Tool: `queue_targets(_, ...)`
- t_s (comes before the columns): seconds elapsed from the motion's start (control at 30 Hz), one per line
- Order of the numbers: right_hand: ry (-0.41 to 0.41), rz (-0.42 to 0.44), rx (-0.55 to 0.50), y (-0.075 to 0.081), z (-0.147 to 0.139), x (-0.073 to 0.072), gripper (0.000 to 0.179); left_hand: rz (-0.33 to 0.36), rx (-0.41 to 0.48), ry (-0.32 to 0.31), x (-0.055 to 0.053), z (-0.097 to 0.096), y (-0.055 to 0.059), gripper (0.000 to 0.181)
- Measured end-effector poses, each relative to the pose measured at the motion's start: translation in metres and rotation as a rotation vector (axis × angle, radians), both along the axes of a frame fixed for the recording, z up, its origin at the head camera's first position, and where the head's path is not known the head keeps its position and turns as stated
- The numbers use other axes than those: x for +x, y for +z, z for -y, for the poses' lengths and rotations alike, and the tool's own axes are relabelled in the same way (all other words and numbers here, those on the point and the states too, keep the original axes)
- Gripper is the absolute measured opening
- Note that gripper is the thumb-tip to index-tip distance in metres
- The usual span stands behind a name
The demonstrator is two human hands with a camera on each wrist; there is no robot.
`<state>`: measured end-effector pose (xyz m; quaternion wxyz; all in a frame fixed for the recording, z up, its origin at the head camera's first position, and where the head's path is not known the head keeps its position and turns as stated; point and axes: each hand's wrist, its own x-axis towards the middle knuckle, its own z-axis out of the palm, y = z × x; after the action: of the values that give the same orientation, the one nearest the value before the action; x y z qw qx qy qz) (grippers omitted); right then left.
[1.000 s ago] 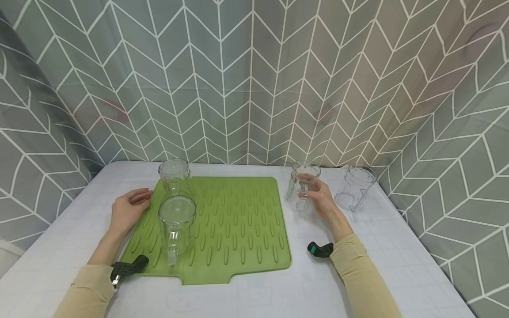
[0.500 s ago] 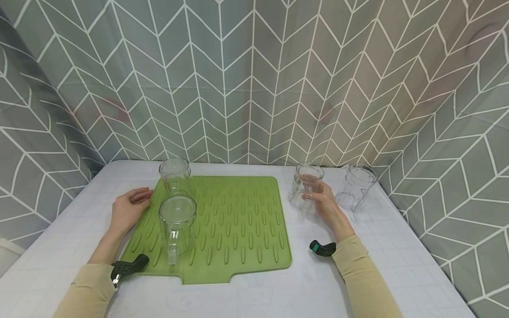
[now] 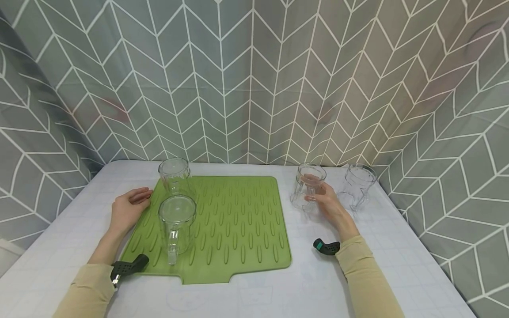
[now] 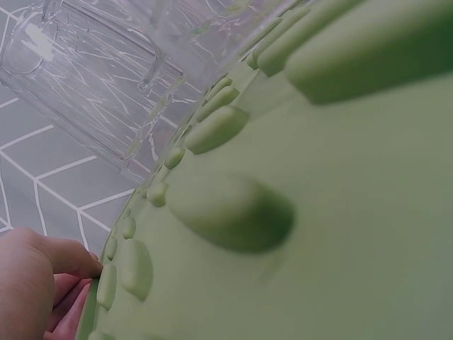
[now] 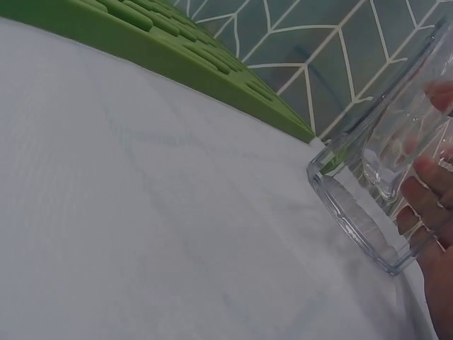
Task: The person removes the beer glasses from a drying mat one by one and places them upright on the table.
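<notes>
My right hand [image 3: 327,201] grips a clear glass mug [image 3: 304,187] at its handle side, right of the green mat. In the right wrist view, fingers show through the glass, and the mug's lower edge [image 5: 357,223] is close over the white cloth. My left hand [image 3: 129,210] lies at the mat's left edge, fingers loosely curled. In the left wrist view its thumb tip touches the edge of the ribbed green drying mat [image 4: 340,234]. Two clear glass mugs stand on the mat's left side, a front mug [image 3: 176,225] with its handle toward me and a rear mug [image 3: 174,176].
Another clear glass mug [image 3: 358,187] stands at the far right, just beyond my right hand. The white tablecloth [image 3: 278,296] covers the table. A grey curtain [image 3: 238,88] with white zigzag lines hangs behind and at both sides.
My right hand and the glass mug it holds have moved a little to the right, away from the mat. The left hand and the other mugs have stayed in place.
</notes>
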<state>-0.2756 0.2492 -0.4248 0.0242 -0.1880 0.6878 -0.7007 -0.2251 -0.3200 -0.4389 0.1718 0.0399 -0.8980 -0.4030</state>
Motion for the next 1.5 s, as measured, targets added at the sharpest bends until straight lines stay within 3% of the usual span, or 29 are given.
queue_targets(0.73,-0.064,0.030,-0.082,-0.001,-0.021,0.003,0.069,0.013,-0.003,0.012,0.000,-0.001,0.001,0.041)
queue_targets(1.0,-0.034,0.007,-0.159,-0.002,-0.027,0.004,0.066,0.011,0.002,0.004,0.001,-0.001,0.001,0.041)
queue_targets(1.5,-0.046,0.027,-0.125,0.000,-0.028,0.007,0.068,0.012,0.007,0.009,0.001,-0.001,0.001,0.041)
